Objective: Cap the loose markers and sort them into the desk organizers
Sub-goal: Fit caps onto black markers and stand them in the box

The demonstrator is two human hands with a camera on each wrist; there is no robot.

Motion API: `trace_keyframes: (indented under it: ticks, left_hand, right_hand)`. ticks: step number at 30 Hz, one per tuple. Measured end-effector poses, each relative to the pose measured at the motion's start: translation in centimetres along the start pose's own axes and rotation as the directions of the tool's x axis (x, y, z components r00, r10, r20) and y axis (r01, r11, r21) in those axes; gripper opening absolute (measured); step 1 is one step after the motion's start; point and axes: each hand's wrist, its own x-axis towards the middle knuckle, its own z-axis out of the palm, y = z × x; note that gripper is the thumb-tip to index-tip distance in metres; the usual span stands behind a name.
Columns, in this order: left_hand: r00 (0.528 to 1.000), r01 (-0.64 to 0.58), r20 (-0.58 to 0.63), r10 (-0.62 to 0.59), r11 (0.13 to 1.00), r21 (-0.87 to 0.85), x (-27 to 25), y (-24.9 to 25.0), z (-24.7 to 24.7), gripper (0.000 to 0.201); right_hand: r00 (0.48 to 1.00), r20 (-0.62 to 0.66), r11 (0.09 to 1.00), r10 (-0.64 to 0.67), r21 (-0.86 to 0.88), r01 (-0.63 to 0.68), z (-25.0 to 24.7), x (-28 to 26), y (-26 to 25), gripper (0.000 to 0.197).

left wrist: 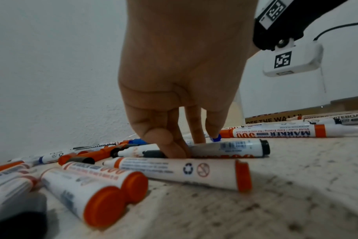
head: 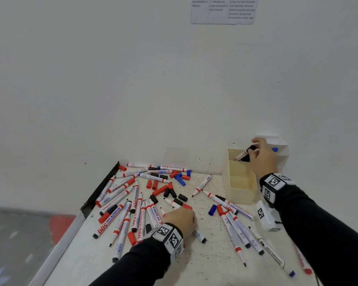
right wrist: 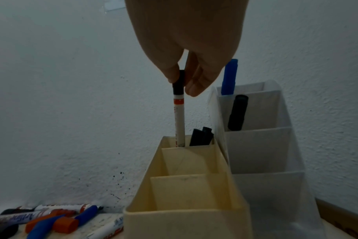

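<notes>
Over the cream organizer's [right wrist: 186, 215] back slot, right hand [right wrist: 186, 40] pinches the capped marker [right wrist: 179, 116]: lower straight, release once seated; left hand [left wrist: 174, 72] already grasps another marker [left wrist: 231, 148].

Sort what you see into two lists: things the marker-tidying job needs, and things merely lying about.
Job:
loose markers
loose caps
cream organizer
white organizer
black-capped marker held by the right hand
left hand

Lying about:
printed sheet on the wall
white tagged box
</notes>
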Motion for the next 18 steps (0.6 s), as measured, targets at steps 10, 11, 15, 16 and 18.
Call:
trace_keyframes:
  ticks: [10,11,15,16,18]
  left_hand:
    - [0.988,0.113,-0.054,-0.145,0.916,-0.385,0.5,-1.3,0.7,0.010]
    - [0.984,0.119,-0.065,-0.165,0.889,-0.442,0.6,-1.6,0.7,0.007]
    - [0.963,0.129,-0.108,-0.247,0.775,-0.619,0.8,-2.6,0.0,0.002]
    - [0.959,0.112,-0.126,-0.253,0.749,-0.652,0.8,-2.9,-0.3,0.003]
    - [0.950,0.075,-0.159,-0.267,0.692,-0.718,0.7,-3.4,-0.9,0.011]
  right_hand:
    - [0.994,0.092,0.964,0.065,-0.263,-0.038,3.0,0.9,2.2,0.029]
    - [0.986,0.140,0.942,0.095,-0.334,-0.044,3.2,0.9,2.4,0.031]
    - [0.910,0.323,0.799,0.260,-0.602,-0.014,3.7,1.0,3.0,0.044]
    - [0.900,0.332,0.776,0.282,-0.630,-0.011,3.8,1.1,3.0,0.046]
    - [0.922,0.295,0.811,0.251,-0.583,-0.034,4.1,0.9,2.8,0.042]
